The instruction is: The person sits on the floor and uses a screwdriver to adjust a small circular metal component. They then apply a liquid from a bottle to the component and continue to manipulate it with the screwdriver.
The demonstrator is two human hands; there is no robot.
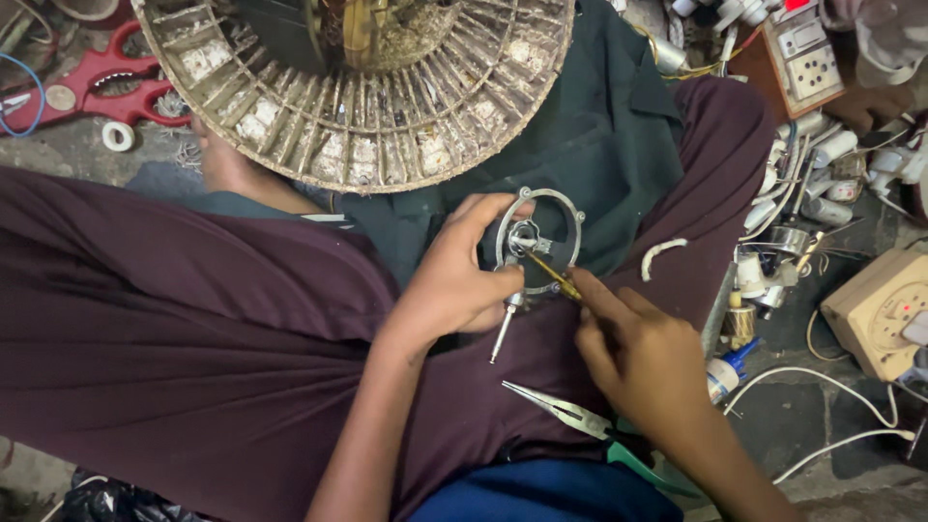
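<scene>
Round metal bracket with a shaft (535, 253) pinched in the left hand (454, 280) over the lap, right hand (643, 362) closed on a thin yellow-handled tool (553, 275) poking the bracket's centre, needle-nose pliers (580, 420) just below the right hand, dusty fan guard (362, 92) above both hands.

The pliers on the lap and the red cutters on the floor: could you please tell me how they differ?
The pliers have green handles and long, thin, pointed jaws; the red cutters have red handles with large finger loops. The pliers lie on the maroon cloth beside the right hand; the red cutters lie on the grey floor, far from both hands. Both lie unheld.
</scene>
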